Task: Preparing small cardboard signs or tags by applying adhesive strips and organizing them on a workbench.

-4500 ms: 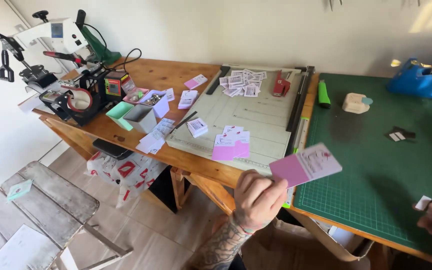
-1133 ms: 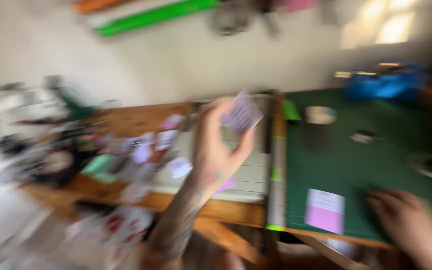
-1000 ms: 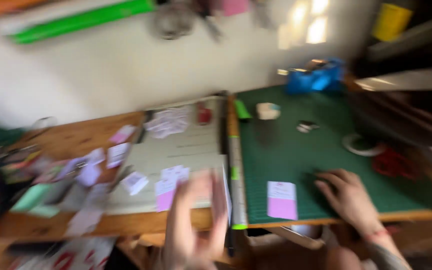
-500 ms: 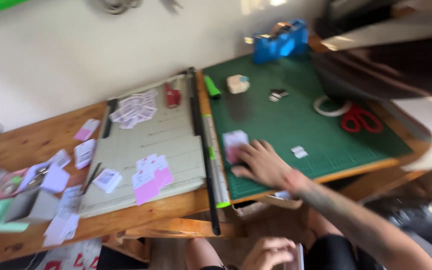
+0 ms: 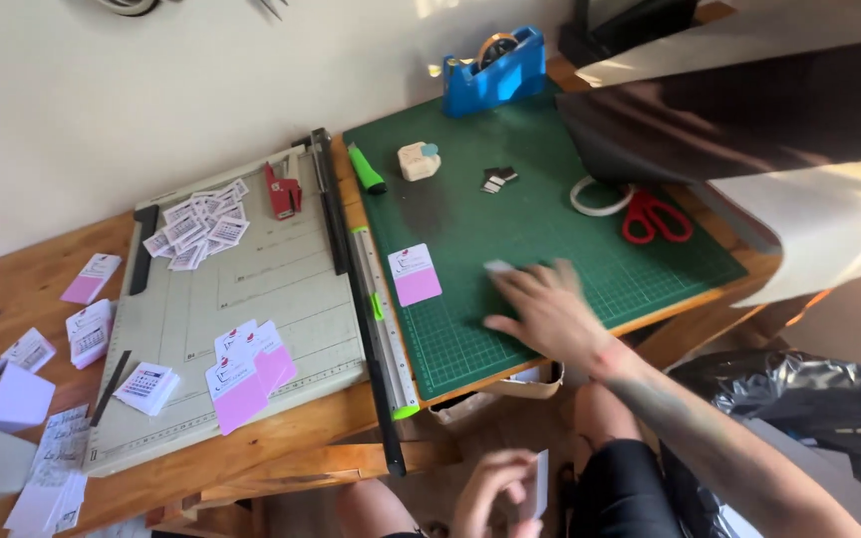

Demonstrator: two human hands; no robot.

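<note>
A: So what's changed since half a second ago?

B: Little. The right hand [image 5: 550,311] stays flat on the green cutting mat [image 5: 550,199], fingers spread, gripping nothing, beside the pink-and-white card [image 5: 416,274].

A: And the left hand [image 5: 495,493]?

B: Down below the bench [image 5: 12,289], now plainly pinching a small white card [image 5: 540,483].

A: Labels?

B: Pink-and-white cards are stacked on the paper trimmer [image 5: 251,289].

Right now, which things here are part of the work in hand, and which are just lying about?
In hand:
right hand over a small white piece
left hand holding a white card
pink-and-white card
green cutting mat

Lying about:
red scissors
blue tape dispenser
paper trimmer
</note>
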